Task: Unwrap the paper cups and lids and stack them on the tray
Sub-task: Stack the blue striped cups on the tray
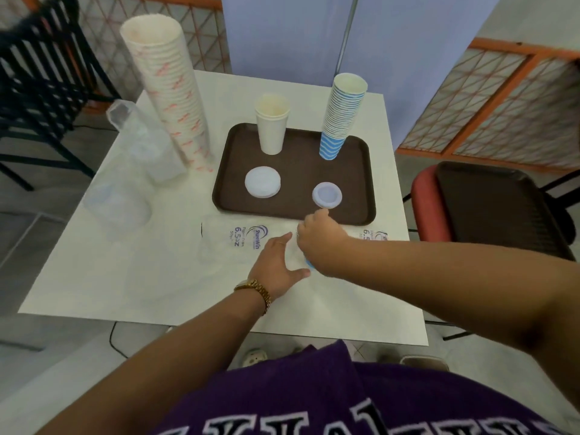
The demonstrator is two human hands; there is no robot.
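Purple cloth of my shirt (314, 400) fills the near edge, and beyond it both my arms reach over the white table (94, 277). My left hand (276, 265), gold watch (254, 288) at the wrist, lies with fingers straight and thumb spread, pressing the clear plastic wrapper with blue print (248, 238) flat. My right hand (320, 237) is curled in a grip on something at the wrapper's mouth; only a blue sliver shows beneath it, likely blue-striped cups, though I cannot tell how many. Just beyond this grip sits the brown plastic tray (226, 186), carrying the small translucent lid stack (327, 195) nearest, the larger white lid stack (262, 182) to its left, the plain cream cups (271, 127) and the tall blue-striped cup stack (340, 117) at the far side. Off the tray, far to the left, a tall red-patterned cup stack (175, 98) leans beside crumpled clear wrappers (138, 158). I judge the best move is holding the film down firmly while drawing the cups out straight, without squeezing their rims, then lowering them squarely onto the blue stack so it doesn't topple.
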